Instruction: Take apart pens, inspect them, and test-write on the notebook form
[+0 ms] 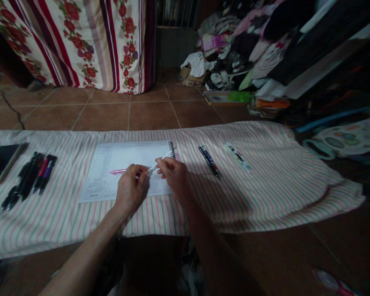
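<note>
Both sets of fingers are pinched shut: the left hand (131,187) around a pink pen (119,171), the right hand (172,174) around a white pen (160,161), both over the notebook (111,164). Keep the pens level above the notebook, clear of the dark pens (209,161) right of it.

both hands meet over a spiral notebook (123,164) lying open on a pink-striped cloth (265,181) spread across the tiled floor (111,113). the left hand (131,190) is closed around a pink pen (117,171), and the right hand (173,174) pinches a white pen (160,160) that angles up toward the notebook's spiral edge. a cluster of dark pens (29,179) lies at the left beside a phone (1,162). two more pens (209,161) lie to the right. a floral curtain (89,41) hangs behind, near a heap of clothes (243,45).
</note>
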Tool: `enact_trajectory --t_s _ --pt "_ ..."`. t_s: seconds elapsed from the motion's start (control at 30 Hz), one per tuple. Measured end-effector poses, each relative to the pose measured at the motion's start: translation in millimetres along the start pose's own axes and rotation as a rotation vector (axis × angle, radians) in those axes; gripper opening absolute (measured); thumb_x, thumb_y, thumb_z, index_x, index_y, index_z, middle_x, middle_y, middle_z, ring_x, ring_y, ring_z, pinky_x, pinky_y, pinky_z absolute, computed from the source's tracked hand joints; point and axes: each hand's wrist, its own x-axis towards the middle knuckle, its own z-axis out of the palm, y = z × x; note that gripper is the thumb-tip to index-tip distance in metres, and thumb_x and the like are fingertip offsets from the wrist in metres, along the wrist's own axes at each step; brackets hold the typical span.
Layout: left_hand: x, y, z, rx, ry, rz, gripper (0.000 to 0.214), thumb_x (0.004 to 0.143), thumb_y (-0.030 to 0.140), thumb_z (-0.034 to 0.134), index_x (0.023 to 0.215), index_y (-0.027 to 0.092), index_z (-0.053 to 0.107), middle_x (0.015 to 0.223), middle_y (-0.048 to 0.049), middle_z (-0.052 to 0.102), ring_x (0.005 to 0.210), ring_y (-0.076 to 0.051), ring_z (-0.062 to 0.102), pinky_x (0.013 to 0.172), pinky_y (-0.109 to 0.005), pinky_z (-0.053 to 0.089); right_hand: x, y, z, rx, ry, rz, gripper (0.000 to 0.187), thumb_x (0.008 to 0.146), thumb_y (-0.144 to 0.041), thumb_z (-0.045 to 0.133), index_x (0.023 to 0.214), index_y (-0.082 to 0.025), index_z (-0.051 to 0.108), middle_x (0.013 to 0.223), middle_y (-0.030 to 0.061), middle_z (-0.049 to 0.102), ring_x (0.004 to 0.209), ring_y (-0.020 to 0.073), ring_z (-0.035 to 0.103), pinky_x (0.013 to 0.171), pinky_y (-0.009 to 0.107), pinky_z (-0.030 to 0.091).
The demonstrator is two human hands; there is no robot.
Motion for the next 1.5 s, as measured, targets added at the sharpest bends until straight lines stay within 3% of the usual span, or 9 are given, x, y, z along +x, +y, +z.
enact_trajectory --t_s 1.1,1.5 --pt "0.2 1.4 -1.6 -0.022 -0.008 -0.001 0.015 0.083 0.026 0.046 0.079 0.019 0.059 0.081 -0.0039 0.06 0.071 -0.016 0.058 0.064 -0.028 0.044 -0.5 -4.0 1.0 0.019 -0.01 0.006 0.027 0.076 -0.041 0.057 0.063 -0.017 0.061 0.055 -0.001 0.062 0.046 0.0094 0.056 0.043 0.018 0.043" --pt "1.1 2.9 -2.8 -0.108 -0.047 -0.11 0.017 0.082 0.031 0.047 0.08 0.018 0.058 0.075 -0.0042 0.066 0.065 -0.017 0.06 0.061 -0.029 0.046 0.2 -2.3 1.8 0.029 0.0 -0.01 0.025 0.076 -0.039 0.057 0.067 -0.017 0.064 0.059 0.0007 0.066 0.05 0.011 0.061 0.044 0.018 0.046"
